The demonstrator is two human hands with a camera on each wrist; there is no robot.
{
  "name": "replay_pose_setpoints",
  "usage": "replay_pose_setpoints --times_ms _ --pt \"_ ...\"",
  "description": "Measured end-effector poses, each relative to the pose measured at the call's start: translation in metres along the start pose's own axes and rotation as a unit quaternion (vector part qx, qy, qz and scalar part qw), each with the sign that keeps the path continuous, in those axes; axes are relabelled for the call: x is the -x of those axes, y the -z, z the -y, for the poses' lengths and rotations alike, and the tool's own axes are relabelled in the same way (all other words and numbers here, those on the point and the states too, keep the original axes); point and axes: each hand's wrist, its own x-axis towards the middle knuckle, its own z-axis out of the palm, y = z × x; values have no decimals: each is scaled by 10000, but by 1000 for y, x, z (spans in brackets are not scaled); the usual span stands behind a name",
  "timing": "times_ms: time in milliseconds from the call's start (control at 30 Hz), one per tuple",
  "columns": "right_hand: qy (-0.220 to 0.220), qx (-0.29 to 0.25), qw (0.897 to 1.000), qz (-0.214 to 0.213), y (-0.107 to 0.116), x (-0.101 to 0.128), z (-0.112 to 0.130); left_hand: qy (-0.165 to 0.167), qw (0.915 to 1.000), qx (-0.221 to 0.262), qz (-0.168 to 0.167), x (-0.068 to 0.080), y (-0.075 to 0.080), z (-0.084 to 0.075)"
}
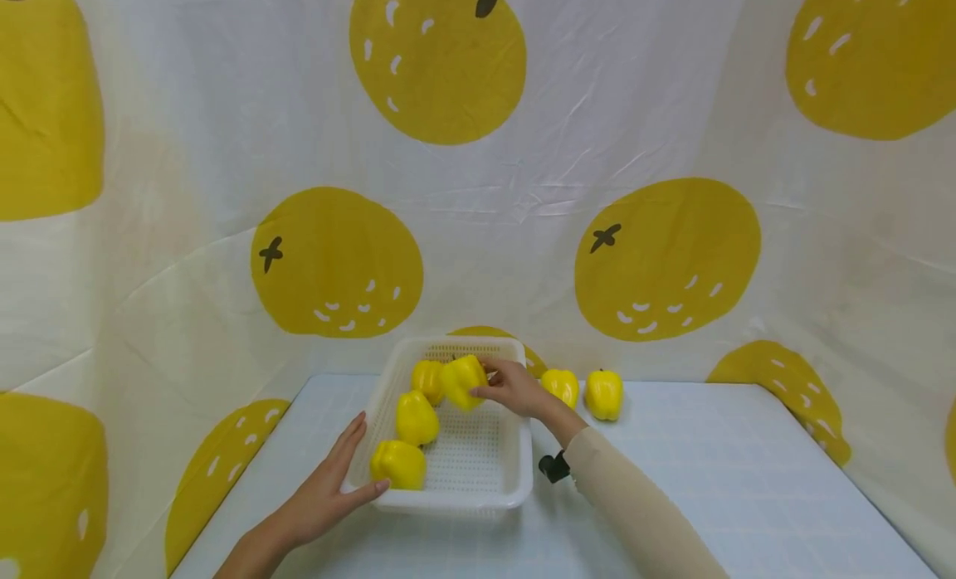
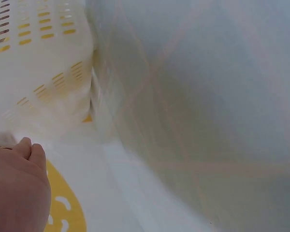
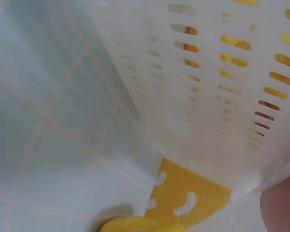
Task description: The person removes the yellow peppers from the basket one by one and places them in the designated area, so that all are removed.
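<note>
A white perforated plastic basket (image 1: 448,501) stands on the table, its outer walls also seen in the left wrist view (image 2: 34,72) and the right wrist view (image 3: 179,106). My left hand (image 1: 324,486) touches its front left corner, fingers stretched along the left side and thumb at the front rim. With thumb and fingers, my right hand (image 1: 517,388) pinches a yellow bell pepper (image 1: 461,381) over the basket's back part. Three more yellow bell peppers lie along the basket's left side: back (image 1: 427,380), middle (image 1: 417,418) and front (image 1: 398,464).
Two yellow bell peppers, one nearer (image 1: 560,386) and one farther right (image 1: 603,395), sit on the table right of the basket. A black device (image 1: 554,467) is at the right wrist. A white curtain (image 1: 493,231) with yellow fruit prints hangs behind the pale checked table (image 1: 717,479).
</note>
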Motion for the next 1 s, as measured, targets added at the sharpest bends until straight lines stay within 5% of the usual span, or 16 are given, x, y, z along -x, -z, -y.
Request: replay_pose_setpoints --times_ms 400,1000 --pt "-746 -1654 9827 -372 22 9 2 92 9999 52 120 0 0 -3" --pt "-1735 -1855 9650 -652 50 43 11 200 9997 73 141 0 2 -1"
